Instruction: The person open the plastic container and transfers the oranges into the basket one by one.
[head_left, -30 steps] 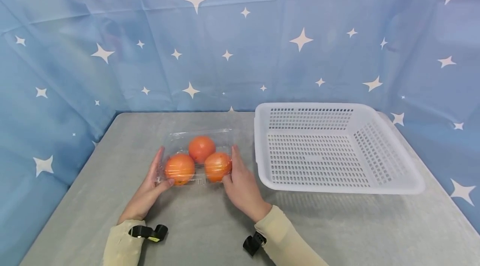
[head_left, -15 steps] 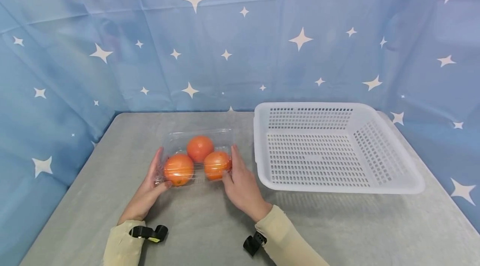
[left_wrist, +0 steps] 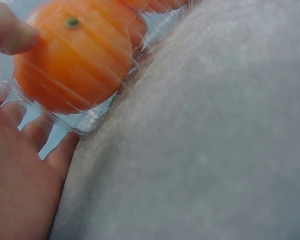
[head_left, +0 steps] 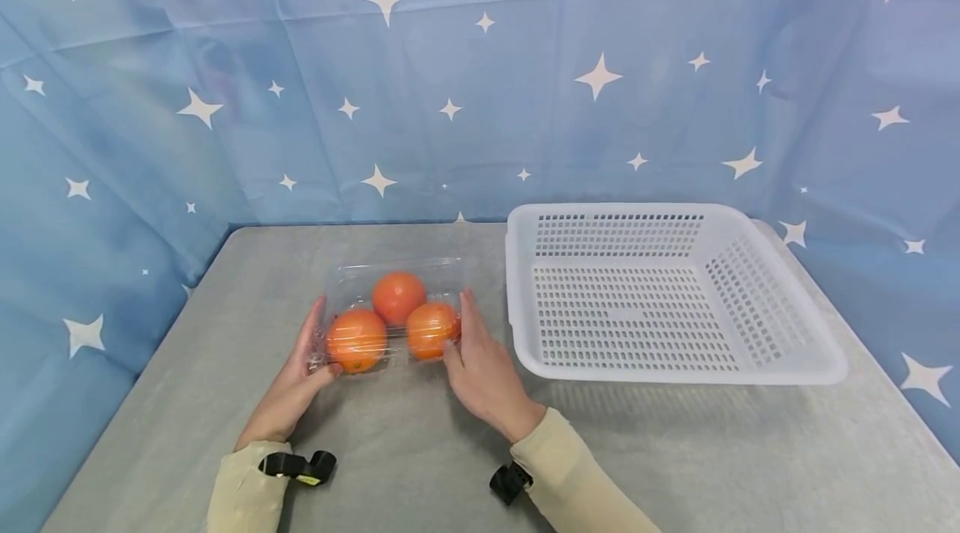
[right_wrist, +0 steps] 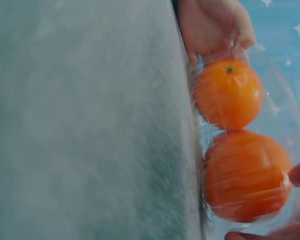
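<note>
A clear plastic fruit box (head_left: 442, 273) with three oranges in it is at the left middle of the grey table in the head view. One orange (head_left: 399, 298) sits at the back, and another orange (head_left: 356, 341) lies front left. The third orange (head_left: 433, 330) is front right. My left hand (head_left: 288, 387) grips the box's left end, its thumb on the near side by an orange with a green stem spot (left_wrist: 75, 60). At the opposite end my right hand (head_left: 487, 374) holds the box between thumb and fingers; some of its fingers are hidden.
A white perforated plastic basket (head_left: 528, 333) stands to the right of the box, toward the back of the table (head_left: 405, 450). Behind the table hangs a blue curtain (head_left: 315, 41) with white stars.
</note>
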Available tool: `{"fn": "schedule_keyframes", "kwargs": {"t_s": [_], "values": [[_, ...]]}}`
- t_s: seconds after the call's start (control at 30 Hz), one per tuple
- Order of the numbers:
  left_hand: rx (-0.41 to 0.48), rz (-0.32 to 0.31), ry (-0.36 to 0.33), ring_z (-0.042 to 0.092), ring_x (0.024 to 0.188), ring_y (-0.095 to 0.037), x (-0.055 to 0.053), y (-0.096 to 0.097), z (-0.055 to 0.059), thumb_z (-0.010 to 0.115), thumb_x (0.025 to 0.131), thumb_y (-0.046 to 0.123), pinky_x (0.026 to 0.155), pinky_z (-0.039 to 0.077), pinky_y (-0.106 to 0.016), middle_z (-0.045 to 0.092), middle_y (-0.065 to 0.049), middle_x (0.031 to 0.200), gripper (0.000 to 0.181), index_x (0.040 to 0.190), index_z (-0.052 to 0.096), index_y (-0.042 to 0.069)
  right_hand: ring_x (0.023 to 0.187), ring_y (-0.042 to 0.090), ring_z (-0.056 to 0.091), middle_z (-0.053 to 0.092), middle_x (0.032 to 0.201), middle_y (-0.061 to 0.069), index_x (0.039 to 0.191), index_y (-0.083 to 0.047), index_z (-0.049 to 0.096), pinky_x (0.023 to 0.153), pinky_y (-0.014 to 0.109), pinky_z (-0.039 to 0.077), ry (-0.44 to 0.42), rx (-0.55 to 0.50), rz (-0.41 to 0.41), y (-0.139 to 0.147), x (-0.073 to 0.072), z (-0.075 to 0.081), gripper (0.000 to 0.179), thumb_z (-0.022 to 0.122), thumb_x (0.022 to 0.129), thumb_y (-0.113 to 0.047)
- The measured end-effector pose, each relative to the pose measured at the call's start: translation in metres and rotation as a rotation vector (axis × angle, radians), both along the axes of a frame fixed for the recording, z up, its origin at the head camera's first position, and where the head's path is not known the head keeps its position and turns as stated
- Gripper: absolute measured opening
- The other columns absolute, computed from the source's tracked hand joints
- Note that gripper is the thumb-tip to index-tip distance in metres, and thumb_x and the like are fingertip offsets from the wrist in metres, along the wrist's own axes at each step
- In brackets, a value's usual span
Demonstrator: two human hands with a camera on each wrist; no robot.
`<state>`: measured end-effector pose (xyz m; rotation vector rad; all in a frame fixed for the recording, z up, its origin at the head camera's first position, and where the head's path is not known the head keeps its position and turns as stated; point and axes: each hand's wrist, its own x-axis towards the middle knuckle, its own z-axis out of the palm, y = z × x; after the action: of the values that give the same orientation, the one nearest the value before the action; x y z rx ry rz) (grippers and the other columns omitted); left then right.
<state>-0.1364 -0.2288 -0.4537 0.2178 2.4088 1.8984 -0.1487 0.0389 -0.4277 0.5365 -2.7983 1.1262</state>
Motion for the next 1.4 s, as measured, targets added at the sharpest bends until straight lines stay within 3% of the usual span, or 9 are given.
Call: {"fn": "schedule_keyframes", "kwargs": {"t_s": [0.23, 0.4, 0.6, 1.0, 1.07, 1.2, 1.23, 1.3, 1.4], "values": [[0.012, 0.002, 0.009, 0.005, 0.135, -0.025, 0.002, 0.000, 0.001, 0.056, 0.084, 0.009, 0.097, 0.015, -0.064, 0.000, 0.012, 0.148, 0.084, 0.142, 0.004, 0.039, 0.125, 0.019, 0.034, 0.011, 0.148, 0.007, 0.143, -0.005, 0.006, 0.096, 0.037, 0.037, -0.030, 0.041, 0.019, 0.001, 0.001, 0.005, 0.064, 0.040, 0.093, -0.025], [0.008, -0.004, 0.001, 0.004, 0.135, -0.022, -0.001, 0.002, 0.002, 0.056, 0.082, 0.007, 0.097, 0.012, -0.065, 0.000, 0.015, 0.147, 0.085, 0.141, 0.004, 0.040, 0.130, 0.017, 0.025, 0.010, 0.148, 0.008, 0.143, -0.004, 0.007, 0.099, 0.039, 0.033, -0.036, 0.065, 0.015, 0.003, 0.000, 0.007, 0.063, 0.039, 0.093, -0.025], [-0.001, 0.005, 0.010, 0.002, 0.135, -0.021, -0.003, 0.002, 0.002, 0.055, 0.083, 0.008, 0.097, 0.010, -0.065, 0.000, 0.017, 0.147, 0.084, 0.141, 0.003, 0.040, 0.127, 0.020, 0.031, 0.019, 0.146, 0.011, 0.142, -0.001, 0.014, 0.098, 0.039, 0.035, 0.012, 0.067, -0.010, 0.003, -0.001, 0.012, 0.059, 0.036, 0.092, -0.024], [0.009, 0.024, -0.003, 0.007, 0.135, -0.021, -0.002, 0.001, 0.001, 0.057, 0.083, 0.012, 0.098, 0.012, -0.063, 0.001, 0.020, 0.146, 0.083, 0.141, 0.005, 0.040, 0.126, 0.020, 0.033, 0.016, 0.147, 0.010, 0.142, -0.002, 0.013, 0.095, 0.039, 0.038, 0.026, 0.093, -0.018, 0.003, 0.000, 0.005, 0.063, 0.038, 0.089, -0.023], [0.008, 0.032, -0.008, 0.007, 0.135, -0.021, -0.002, 0.001, 0.001, 0.058, 0.083, 0.012, 0.099, 0.012, -0.063, 0.002, 0.020, 0.145, 0.083, 0.141, 0.005, 0.040, 0.108, 0.022, 0.051, 0.017, 0.147, 0.008, 0.142, -0.003, 0.013, 0.083, 0.037, 0.046, 0.018, 0.075, -0.019, 0.004, -0.001, 0.005, 0.063, 0.040, 0.088, -0.024], [0.015, 0.052, -0.012, 0.006, 0.135, -0.019, -0.002, 0.001, 0.002, 0.058, 0.083, 0.013, 0.099, 0.009, -0.062, 0.003, 0.020, 0.145, 0.082, 0.141, 0.008, 0.042, 0.094, 0.022, 0.056, 0.018, 0.147, 0.007, 0.142, -0.006, 0.014, 0.080, 0.036, 0.047, 0.005, 0.029, -0.011, 0.006, -0.004, 0.003, 0.067, 0.045, 0.087, -0.027], [0.019, 0.054, -0.011, 0.005, 0.135, -0.019, -0.002, 0.001, 0.001, 0.058, 0.083, 0.013, 0.100, 0.008, -0.062, 0.003, 0.019, 0.146, 0.082, 0.141, 0.008, 0.041, 0.094, 0.023, 0.056, 0.018, 0.147, 0.007, 0.142, -0.007, 0.015, 0.080, 0.036, 0.047, 0.002, 0.013, -0.006, 0.007, -0.005, 0.002, 0.068, 0.047, 0.087, -0.028], [0.030, 0.055, -0.010, 0.004, 0.135, -0.019, -0.002, 0.000, 0.002, 0.058, 0.083, 0.013, 0.100, 0.007, -0.062, 0.003, 0.016, 0.146, 0.080, 0.141, 0.009, 0.041, 0.110, 0.024, 0.049, 0.018, 0.147, 0.007, 0.142, -0.008, 0.016, 0.091, 0.038, 0.041, -0.003, -0.011, 0.001, 0.008, -0.006, 0.001, 0.070, 0.051, 0.086, -0.029], [0.047, 0.059, -0.014, 0.004, 0.135, -0.021, -0.002, 0.001, 0.004, 0.058, 0.084, 0.015, 0.100, 0.008, -0.062, 0.002, 0.012, 0.148, 0.079, 0.141, 0.009, 0.040, 0.111, 0.024, 0.048, 0.016, 0.147, 0.004, 0.142, -0.011, 0.017, 0.090, 0.038, 0.042, -0.021, -0.071, 0.014, 0.009, -0.009, -0.001, 0.072, 0.056, 0.085, -0.032]]}}
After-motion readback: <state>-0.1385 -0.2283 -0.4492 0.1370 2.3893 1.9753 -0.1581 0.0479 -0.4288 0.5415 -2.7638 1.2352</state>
